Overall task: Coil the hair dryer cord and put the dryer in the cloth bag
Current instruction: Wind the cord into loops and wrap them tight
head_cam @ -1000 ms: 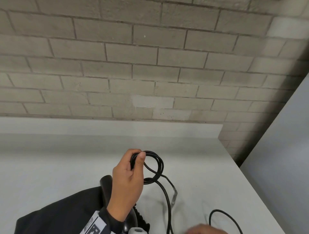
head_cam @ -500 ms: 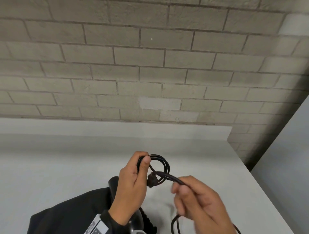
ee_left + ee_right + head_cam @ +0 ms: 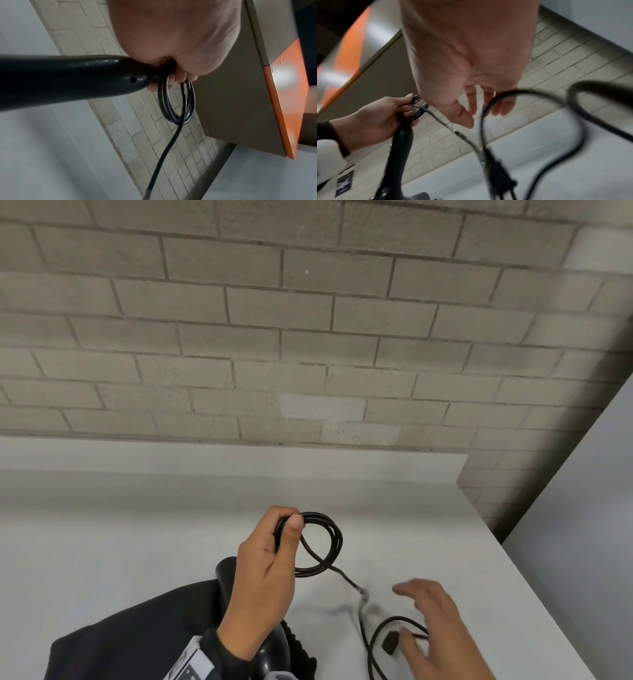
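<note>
My left hand (image 3: pixel 270 563) grips the black hair dryer's handle (image 3: pixel 68 79) together with several coiled loops of its black cord (image 3: pixel 325 542), held above the white table. From the coil a loose length of cord (image 3: pixel 352 583) runs down to the table and curves in a loop (image 3: pixel 387 625) near the plug (image 3: pixel 390 643). My right hand (image 3: pixel 435 625) hovers over that loop with its fingers spread and blurred, holding nothing. In the right wrist view the fingers (image 3: pixel 471 102) are straight above the cord (image 3: pixel 488 108). The black cloth bag (image 3: pixel 137 631) lies under my left forearm.
The white table (image 3: pixel 137 525) ends at a brick wall (image 3: pixel 308 337) behind and at its right edge (image 3: pixel 513 559). A grey panel (image 3: pixel 599 508) stands to the right. The wrist views show a cabinet with an orange edge (image 3: pixel 283 108) overhead.
My right hand let go of the cord near the coil and dropped to the lower right, over the loose loop by the plug. The left hand still holds the coil.
</note>
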The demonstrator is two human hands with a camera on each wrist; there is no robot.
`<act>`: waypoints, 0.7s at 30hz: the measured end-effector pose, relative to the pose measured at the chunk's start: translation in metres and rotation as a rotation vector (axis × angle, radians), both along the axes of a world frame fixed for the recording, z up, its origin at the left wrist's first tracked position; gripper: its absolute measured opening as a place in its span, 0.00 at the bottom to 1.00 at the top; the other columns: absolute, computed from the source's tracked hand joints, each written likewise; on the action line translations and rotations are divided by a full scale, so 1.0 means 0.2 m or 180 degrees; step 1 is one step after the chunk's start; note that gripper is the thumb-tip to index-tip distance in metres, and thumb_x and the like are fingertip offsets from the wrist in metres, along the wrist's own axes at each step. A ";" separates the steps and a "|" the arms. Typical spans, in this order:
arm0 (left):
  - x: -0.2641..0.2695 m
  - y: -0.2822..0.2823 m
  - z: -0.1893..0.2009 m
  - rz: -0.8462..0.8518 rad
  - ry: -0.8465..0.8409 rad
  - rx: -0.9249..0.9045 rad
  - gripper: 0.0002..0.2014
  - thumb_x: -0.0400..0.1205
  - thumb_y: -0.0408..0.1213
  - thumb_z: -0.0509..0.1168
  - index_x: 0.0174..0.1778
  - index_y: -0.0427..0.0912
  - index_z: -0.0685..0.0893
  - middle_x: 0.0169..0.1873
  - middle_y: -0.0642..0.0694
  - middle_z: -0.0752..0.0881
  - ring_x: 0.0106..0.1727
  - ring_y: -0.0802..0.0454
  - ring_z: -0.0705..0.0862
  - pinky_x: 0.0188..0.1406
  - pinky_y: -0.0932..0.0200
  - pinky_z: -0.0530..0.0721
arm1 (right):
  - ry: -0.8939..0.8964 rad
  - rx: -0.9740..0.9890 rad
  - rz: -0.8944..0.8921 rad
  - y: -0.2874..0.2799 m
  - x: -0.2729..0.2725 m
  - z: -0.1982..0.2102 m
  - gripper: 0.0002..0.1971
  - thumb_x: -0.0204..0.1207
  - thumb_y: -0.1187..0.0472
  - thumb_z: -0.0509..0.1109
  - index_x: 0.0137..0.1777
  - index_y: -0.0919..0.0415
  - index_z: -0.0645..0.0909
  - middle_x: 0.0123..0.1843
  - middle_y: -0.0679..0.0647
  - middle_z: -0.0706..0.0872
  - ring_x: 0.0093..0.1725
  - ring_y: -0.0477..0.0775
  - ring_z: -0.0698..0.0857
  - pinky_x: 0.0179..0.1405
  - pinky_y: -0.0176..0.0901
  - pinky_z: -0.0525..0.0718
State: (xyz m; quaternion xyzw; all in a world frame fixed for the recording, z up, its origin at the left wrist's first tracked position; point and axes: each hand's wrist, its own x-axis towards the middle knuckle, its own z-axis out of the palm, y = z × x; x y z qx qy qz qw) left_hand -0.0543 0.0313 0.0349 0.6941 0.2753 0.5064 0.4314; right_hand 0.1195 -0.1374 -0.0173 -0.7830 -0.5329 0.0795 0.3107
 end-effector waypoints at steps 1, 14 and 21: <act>0.01 -0.01 0.00 -0.0023 0.0002 0.0007 0.13 0.82 0.59 0.57 0.41 0.58 0.81 0.26 0.56 0.77 0.29 0.61 0.73 0.32 0.70 0.72 | -0.0118 0.0084 0.0072 0.03 -0.02 0.00 0.33 0.69 0.55 0.68 0.65 0.20 0.61 0.69 0.22 0.65 0.69 0.28 0.67 0.58 0.24 0.72; -0.03 0.00 0.02 0.0235 0.0248 0.0193 0.15 0.87 0.56 0.54 0.41 0.54 0.79 0.23 0.52 0.75 0.23 0.59 0.70 0.23 0.65 0.67 | -0.0774 0.1402 0.0772 0.24 -0.30 0.40 0.07 0.83 0.51 0.62 0.53 0.47 0.81 0.40 0.39 0.82 0.37 0.38 0.79 0.33 0.33 0.79; -0.06 -0.04 0.01 -0.0595 0.0207 0.0651 0.30 0.80 0.73 0.48 0.49 0.49 0.79 0.26 0.55 0.73 0.25 0.59 0.68 0.25 0.64 0.68 | -0.0321 0.1261 0.1264 0.34 -0.29 0.66 0.03 0.82 0.56 0.68 0.51 0.49 0.83 0.43 0.38 0.85 0.40 0.38 0.81 0.39 0.28 0.77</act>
